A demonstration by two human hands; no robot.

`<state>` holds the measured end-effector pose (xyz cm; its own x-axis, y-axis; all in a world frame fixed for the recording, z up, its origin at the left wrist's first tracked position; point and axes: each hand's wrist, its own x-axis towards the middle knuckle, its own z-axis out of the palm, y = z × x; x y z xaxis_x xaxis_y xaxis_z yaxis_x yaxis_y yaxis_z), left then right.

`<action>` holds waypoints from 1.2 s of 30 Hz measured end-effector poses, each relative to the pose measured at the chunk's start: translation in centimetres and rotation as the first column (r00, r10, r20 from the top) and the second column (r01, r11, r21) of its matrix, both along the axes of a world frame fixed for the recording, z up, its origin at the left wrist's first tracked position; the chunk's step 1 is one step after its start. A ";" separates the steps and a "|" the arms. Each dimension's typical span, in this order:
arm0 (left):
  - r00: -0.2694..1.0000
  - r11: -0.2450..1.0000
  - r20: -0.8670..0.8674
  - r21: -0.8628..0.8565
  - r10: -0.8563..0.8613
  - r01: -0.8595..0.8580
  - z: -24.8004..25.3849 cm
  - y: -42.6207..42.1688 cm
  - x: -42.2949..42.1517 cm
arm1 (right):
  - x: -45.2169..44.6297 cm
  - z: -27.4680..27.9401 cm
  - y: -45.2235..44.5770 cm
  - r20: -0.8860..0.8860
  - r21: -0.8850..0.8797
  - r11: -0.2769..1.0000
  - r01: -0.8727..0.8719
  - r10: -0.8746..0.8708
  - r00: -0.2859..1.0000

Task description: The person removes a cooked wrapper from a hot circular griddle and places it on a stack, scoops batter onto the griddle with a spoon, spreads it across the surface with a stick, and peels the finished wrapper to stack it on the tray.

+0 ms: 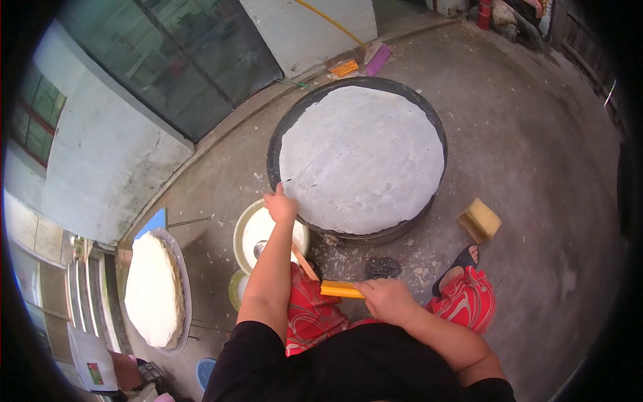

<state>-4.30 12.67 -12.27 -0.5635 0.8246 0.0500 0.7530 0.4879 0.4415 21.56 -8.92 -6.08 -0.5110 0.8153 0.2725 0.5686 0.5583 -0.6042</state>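
Observation:
A wide, thin pale sheet of batter (362,157) covers most of a round black griddle (439,127) in front of me. My left hand (280,206) reaches to the griddle's near left rim, its index finger stretched toward the edge of the sheet and its thumb apart. Whether the fingertip touches the sheet I cannot tell. Close to my lap, my right hand (388,300) is closed round one end of a yellow scraper (340,289). Below my left forearm stands a bucket of white batter (258,228) with a ladle (259,249) in it.
To the left, a stack of pale round sheets (153,291) lies on a round stand. A yellow block (479,221) sits on the floor at right, near my sandalled foot. Beyond the griddle are a purple broom (378,59) and an orange piece (344,68). A wooden stick (305,262) leans by the bucket.

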 end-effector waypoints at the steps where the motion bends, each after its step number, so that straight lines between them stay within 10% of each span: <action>1: 0.976 0.988 -0.166 0.036 -0.140 0.147 0.0 -0.6 0.2 | 0.0 0.0 0.0 0.000 -0.002 1.000 0.003 -0.003 1.000; 5: 0.812 0.839 -0.254 -0.001 -0.526 0.544 0.4 -0.9 1.3 | 0.1 0.0 0.0 -0.004 0.002 1.000 -0.004 0.004 1.000; 13: 0.562 0.651 -0.427 -0.087 -0.708 0.754 0.5 -1.7 3.2 | 0.3 -0.4 0.1 0.014 -0.042 0.998 0.038 -0.038 0.999; 15: 0.328 0.343 -0.259 -0.015 -0.908 0.939 2.1 -2.8 4.8 | 0.5 -0.3 0.1 -0.027 0.010 0.992 0.127 -0.126 0.992; 21: -0.116 -0.001 -0.320 -0.339 -0.940 0.941 1.6 -5.4 7.5 | 1.6 -0.7 0.0 -0.029 -0.147 0.963 0.228 -0.235 0.972; 25: -0.095 -0.031 -0.337 -0.191 -0.937 0.981 1.5 -5.3 7.5 | 2.2 0.1 -0.1 -0.078 -0.439 0.863 0.248 -0.312 0.947; 27: -0.072 -0.026 -0.350 -0.133 -0.934 0.991 1.7 -5.5 7.2 | 2.1 -2.1 0.0 -0.606 -0.429 0.903 0.010 -0.296 0.738; 30: 0.021 0.020 -0.361 0.007 -0.932 1.000 1.5 -5.1 6.9 | 2.9 -3.3 0.3 -0.741 -0.519 0.844 -0.136 -0.365 0.563; 36: 0.259 0.203 -0.303 0.207 -0.917 0.957 4.0 -5.5 6.0 | 5.9 -3.3 0.1 -0.138 -0.224 0.906 0.360 -0.395 0.908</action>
<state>1.70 7.15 -8.27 0.6367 0.6665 0.3878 0.6058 -0.7435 0.2832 27.46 -8.79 -9.41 -0.1122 0.9822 0.1509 0.5880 0.1881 -0.7867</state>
